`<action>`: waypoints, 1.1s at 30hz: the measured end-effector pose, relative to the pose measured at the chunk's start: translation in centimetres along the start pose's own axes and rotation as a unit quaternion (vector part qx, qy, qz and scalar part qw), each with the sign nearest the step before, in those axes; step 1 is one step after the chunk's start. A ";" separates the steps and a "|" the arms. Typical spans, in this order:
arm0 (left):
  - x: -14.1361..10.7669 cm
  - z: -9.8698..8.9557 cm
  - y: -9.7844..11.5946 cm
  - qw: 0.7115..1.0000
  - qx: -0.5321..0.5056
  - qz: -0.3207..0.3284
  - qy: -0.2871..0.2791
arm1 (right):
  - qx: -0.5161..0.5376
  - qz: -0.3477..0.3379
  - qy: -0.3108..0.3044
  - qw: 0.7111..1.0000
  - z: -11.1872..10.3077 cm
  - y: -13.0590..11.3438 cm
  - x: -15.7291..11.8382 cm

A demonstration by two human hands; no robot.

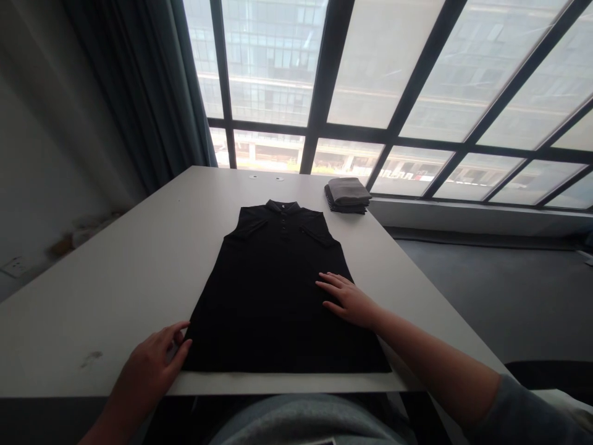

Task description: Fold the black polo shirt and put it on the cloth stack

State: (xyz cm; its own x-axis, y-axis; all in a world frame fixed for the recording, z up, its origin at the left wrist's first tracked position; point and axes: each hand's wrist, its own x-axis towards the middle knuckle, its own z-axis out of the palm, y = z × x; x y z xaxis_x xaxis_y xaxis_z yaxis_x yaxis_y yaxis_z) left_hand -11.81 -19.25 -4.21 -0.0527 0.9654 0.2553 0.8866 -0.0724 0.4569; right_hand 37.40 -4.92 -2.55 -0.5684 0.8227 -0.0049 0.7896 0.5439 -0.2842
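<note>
A black polo shirt (278, 296) lies front up and spread flat, its collar at the far end and its hem close to the near table edge. Both short sleeves look turned in over the chest. My right hand (347, 300) rests flat on the right side of the shirt, fingers apart, holding nothing. At the shirt's lower left edge is my left hand (157, 358), its thumb and forefinger spread with a gap between them. Those fingertips touch or nearly touch the cloth; no fabric shows gripped in them.
The white table (152, 247) carries a stack of folded grey and dark cloths (348, 194) at its far right corner. Behind it stand large framed windows (384, 74) and a dark curtain (143, 80). A dark smudge (91, 358) marks the tabletop at left.
</note>
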 end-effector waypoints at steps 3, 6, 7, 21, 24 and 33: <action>-0.4 -0.1 0.3 0.997 0.030 -0.060 -0.037 | -0.013 -0.007 0.039 0.999 -0.7 -0.8 1.9; -0.7 -0.2 0.9 0.991 0.055 -0.096 -0.081 | -0.028 -0.052 0.077 0.995 -1.8 -2.5 5.9; -0.7 -0.3 1.2 0.989 0.056 -0.101 -0.096 | -0.034 -0.067 0.081 0.994 -2.2 -3.2 7.7; 1.0 -1.6 5.7 0.965 0.018 -0.196 -0.172 | -0.052 0.021 0.001 0.998 -0.4 -14.0 37.1; 0.8 -1.7 5.8 0.969 -0.006 -0.177 -0.169 | -0.052 0.064 -0.025 0.996 1.2 -14.4 39.9; -0.1 -2.3 6.1 0.986 -0.090 -0.079 -0.112 | -0.050 0.153 -0.090 0.983 3.8 -13.4 44.1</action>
State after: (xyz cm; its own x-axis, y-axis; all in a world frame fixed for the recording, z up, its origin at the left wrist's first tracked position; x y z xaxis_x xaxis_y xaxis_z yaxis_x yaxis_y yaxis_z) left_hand -7.50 -20.35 0.54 -0.0618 0.9979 -0.0170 0.7780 0.0588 0.6255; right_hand 0.87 23.41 -2.57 -0.3245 0.9128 -0.2478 0.9440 0.2959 -0.1464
